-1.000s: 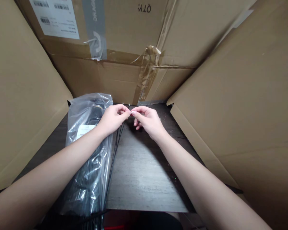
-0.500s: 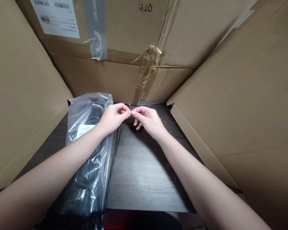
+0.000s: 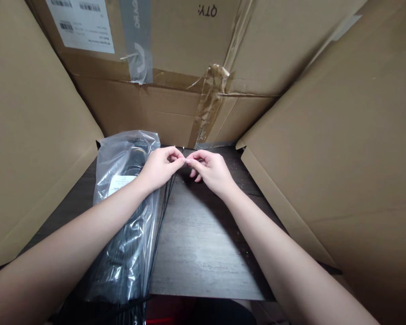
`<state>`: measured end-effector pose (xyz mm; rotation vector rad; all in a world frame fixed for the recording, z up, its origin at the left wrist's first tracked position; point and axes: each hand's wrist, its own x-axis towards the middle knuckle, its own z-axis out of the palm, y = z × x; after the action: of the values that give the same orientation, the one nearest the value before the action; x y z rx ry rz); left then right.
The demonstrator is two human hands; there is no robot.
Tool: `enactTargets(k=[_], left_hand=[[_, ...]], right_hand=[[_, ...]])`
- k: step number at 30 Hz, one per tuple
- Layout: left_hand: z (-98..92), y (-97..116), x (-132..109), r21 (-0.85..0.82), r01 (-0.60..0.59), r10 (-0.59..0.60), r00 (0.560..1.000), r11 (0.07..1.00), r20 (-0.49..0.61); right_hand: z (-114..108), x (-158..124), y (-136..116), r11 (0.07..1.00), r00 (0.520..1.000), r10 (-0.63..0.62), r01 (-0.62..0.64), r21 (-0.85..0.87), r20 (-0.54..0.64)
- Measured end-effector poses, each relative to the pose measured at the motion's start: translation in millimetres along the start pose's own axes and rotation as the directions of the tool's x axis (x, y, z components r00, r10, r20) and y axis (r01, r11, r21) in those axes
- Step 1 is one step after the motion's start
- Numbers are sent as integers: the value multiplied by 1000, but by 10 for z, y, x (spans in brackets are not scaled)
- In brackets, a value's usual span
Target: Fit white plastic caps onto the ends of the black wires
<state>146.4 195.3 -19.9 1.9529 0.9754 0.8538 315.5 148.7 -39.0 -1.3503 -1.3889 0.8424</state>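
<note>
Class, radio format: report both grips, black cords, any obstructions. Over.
Left grip and right grip pinched, close together; anything between them too small to tell. Black cords running beside clear plastic bag. Left forearm hiding part of bag.

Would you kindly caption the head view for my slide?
Left hand and right hand, fingers close together, over a dark tabletop near a clear bag.

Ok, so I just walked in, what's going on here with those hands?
One person is working with both bare hands over a dark table. The left hand and right hand meet in a pinch; whatever is between them is too small to make out. Under the left forearm lies a clear plastic bag with dark contents, and thin black cords run along its right side. Cardboard stands at the back and both sides.
</note>
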Motion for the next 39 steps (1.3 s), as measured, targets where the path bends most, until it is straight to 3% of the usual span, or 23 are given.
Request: enactTargets(k=[10,15,28,39], left_hand=[[-8,-19,18,54,-3,2,1000,999,22],[1,-30,15,40,28,-29,999,999,14],[11,-55,26,36,39,-39,999,999,-2],[21,-60,23,2,52,-52,999,999,8]], right_hand=[[-5,-10,18,971,987,-159,150,-183,-36],[11,-32,25,987,988,-96,79,-143,-118],[34,-15,-28,996,998,30,-26,81,-55],[41,-33,-40,994,997,35,-28,101,-67]])
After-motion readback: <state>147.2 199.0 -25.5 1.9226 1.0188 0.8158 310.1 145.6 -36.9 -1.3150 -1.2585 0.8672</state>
